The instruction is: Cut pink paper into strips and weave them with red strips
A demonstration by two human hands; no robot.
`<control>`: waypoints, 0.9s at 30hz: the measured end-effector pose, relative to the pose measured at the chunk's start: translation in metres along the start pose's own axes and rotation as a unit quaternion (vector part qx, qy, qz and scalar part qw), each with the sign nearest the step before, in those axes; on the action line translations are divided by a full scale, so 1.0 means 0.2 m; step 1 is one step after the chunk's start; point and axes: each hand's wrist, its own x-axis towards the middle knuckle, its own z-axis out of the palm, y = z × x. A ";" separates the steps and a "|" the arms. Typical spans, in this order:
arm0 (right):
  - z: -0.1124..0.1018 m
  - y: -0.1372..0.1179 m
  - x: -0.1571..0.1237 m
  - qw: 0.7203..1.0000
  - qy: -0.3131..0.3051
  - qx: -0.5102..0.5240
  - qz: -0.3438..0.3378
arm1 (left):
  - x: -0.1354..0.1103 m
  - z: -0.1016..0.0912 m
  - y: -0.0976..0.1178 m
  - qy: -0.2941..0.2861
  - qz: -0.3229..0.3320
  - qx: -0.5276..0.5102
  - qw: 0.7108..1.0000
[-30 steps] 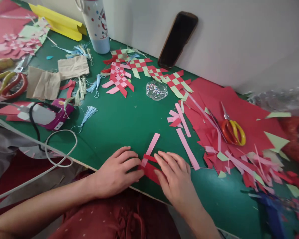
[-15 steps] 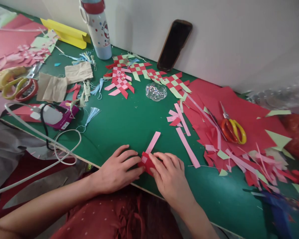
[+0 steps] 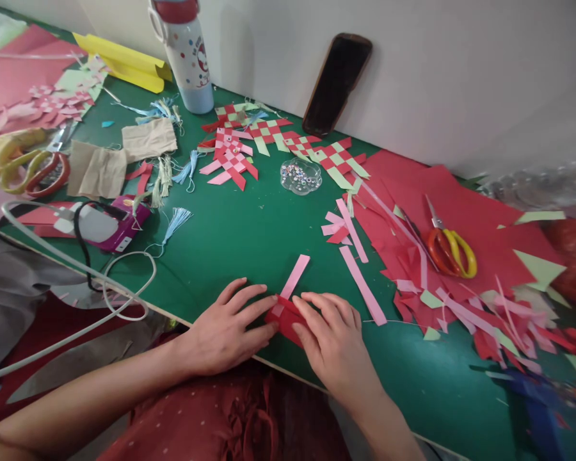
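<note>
A small woven piece of red paper strips with a pink square lies at the table's near edge between my hands. A pink paper strip sticks out from its far side. My left hand holds the piece's left side down with thumb and index fingertips, its other fingers spread. At the right side my right hand grips a red strip between thumb and index finger, the other fingers curled beside it. Its fingertips partly cover the paper. Loose pink strips lie beyond my right hand.
Woven paper fish and a clear dish of beads lie farther back. Scissors rest on red paper at right. A bottle and phone stand by the wall. A white cable crosses the left edge.
My right hand has shifted slightly right, uncovering more of the red strips. My left index fingertip has moved up toward the base of the pink strip.
</note>
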 end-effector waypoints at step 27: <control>0.00 0.00 0.18 0.998 -0.052 0.012 -0.042 | 0.01 0.01 0.00 0.026 -0.014 0.007 1.000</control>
